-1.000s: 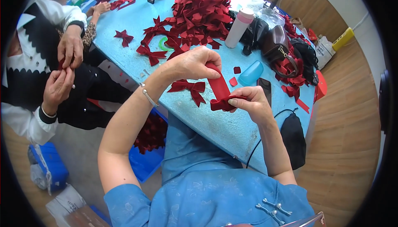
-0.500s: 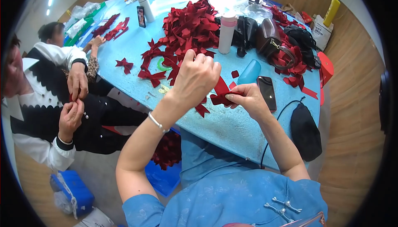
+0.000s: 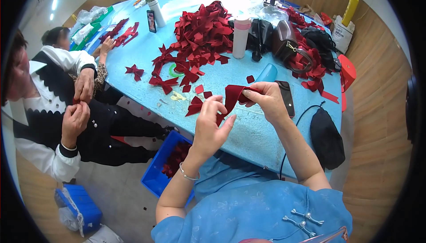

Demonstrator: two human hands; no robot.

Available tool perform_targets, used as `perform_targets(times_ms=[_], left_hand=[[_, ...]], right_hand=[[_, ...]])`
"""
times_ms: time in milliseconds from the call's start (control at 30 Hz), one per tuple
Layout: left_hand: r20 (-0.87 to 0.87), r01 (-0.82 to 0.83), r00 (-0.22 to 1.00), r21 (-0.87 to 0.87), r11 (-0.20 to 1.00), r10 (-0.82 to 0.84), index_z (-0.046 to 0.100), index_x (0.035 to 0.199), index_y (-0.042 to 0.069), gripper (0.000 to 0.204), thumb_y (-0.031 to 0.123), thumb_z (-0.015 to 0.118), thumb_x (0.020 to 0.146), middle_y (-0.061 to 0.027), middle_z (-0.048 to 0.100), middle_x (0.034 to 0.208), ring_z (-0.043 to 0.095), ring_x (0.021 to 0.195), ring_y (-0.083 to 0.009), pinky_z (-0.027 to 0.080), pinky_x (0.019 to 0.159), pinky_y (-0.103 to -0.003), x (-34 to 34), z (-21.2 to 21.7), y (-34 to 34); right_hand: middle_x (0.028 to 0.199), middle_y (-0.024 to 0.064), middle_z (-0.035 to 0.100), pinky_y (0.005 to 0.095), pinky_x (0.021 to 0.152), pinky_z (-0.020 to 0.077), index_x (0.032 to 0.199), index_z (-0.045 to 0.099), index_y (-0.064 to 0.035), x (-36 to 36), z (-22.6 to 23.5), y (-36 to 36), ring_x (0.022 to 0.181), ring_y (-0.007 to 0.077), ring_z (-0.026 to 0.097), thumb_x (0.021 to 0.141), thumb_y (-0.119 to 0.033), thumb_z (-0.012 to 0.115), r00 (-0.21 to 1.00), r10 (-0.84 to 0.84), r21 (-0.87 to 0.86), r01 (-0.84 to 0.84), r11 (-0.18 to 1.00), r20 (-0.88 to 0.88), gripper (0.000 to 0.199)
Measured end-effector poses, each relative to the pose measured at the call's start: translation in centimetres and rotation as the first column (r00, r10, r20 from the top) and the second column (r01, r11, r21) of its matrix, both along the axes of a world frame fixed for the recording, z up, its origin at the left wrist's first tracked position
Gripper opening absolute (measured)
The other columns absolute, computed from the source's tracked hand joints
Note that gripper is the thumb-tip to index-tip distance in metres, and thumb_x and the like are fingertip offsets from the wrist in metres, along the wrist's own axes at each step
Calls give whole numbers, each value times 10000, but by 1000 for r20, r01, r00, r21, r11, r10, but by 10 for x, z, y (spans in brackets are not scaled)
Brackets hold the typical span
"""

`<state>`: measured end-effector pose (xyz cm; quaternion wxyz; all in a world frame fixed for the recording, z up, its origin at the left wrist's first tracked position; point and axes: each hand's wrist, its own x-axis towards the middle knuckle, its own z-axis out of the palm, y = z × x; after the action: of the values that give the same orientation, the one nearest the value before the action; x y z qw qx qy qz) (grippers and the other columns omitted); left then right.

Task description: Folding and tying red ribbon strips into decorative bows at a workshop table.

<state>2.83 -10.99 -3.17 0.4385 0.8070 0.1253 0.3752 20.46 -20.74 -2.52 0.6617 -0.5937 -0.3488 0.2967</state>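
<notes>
- The left hand [image 3: 212,125] hangs above the near edge of the light blue table [image 3: 248,136], its fingers curled and pinching the lower end of a dark red ribbon strip [image 3: 230,99].
- The right hand [image 3: 266,101], at about two o'clock from the left hand and close to it, has its fingertips closed on the upper, folded end of the same strip; the strip runs between the two hands, held off the table.
- A finished red bow [image 3: 195,106] lies on the table just beside the left hand, at its eleven o'clock.
- A black phone [image 3: 286,97] lies flat right by the right hand, at its three o'clock, with a light blue cup [image 3: 266,72] on its side at twelve o'clock.
- A big heap of red bows [image 3: 199,34] sits farther up the table, with a white and pink bottle [image 3: 240,37] upright at its right edge.
- A blue bin [image 3: 164,167] holding red pieces stands on the floor at about eight o'clock from the left hand.
- At nine o'clock a seated co-worker's hands [image 3: 77,105] are held close together over their lap.
</notes>
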Motion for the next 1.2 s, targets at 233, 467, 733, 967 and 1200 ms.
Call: perform_targets(times_ms=[233, 467, 733, 967, 1200], left_hand=[[299, 298, 947, -691, 658, -115, 554, 1079, 4, 240, 106, 703, 921, -101, 587, 1195, 605, 868, -104, 506, 754, -252, 23, -39, -3], [-34, 195, 961, -625, 756, -276, 636, 1041, 17, 228, 99, 754, 865, -89, 655, 1082, 598, 1021, -157, 491, 839, -272, 8, -25, -1], [367, -206, 923, 211, 956, 118, 645, 932, 59, 191, 34, 776, 795, -66, 687, 968, 568, 1079, -241, 476, 861, -328, 24, -17, -4], [489, 242, 837, -733, 635, 245, 620, 939, 56, 128, -7, 712, 877, -57, 680, 946, 588, 954, -128, 489, 769, -251, 35, -39, 12], [496, 59, 824, -555, 829, 274, 624, 975, 38, 71, 30, 675, 928, -61, 677, 911, 614, 846, -104, 508, 790, -231, 38, -45, 18]], right_hand=[[828, 120, 722, 260, 637, 589, 944, 718, 79, -7, -3, -3, 735, 164, 710, 885, -52, 680, 999, -28, 33, 27, 999, 28, 149], [825, 115, 719, 250, 628, 582, 944, 724, 66, -13, 8, -9, 727, 153, 706, 887, -62, 680, 993, -63, -26, 66, 997, 99, 147], [830, 127, 722, 250, 615, 578, 965, 717, 63, -13, -3, -3, 716, 170, 714, 876, -98, 704, 999, 41, -51, -41, 998, -1, 185], [833, 141, 725, 254, 609, 578, 973, 707, 66, -14, -8, 7, 707, 202, 728, 870, -114, 716, 995, 62, -71, -67, 995, -77, 208], [836, 163, 726, 258, 599, 575, 969, 703, 67, -11, -23, 23, 693, 214, 729, 869, -113, 717, 988, 78, -49, -85, 995, -133, 206]])
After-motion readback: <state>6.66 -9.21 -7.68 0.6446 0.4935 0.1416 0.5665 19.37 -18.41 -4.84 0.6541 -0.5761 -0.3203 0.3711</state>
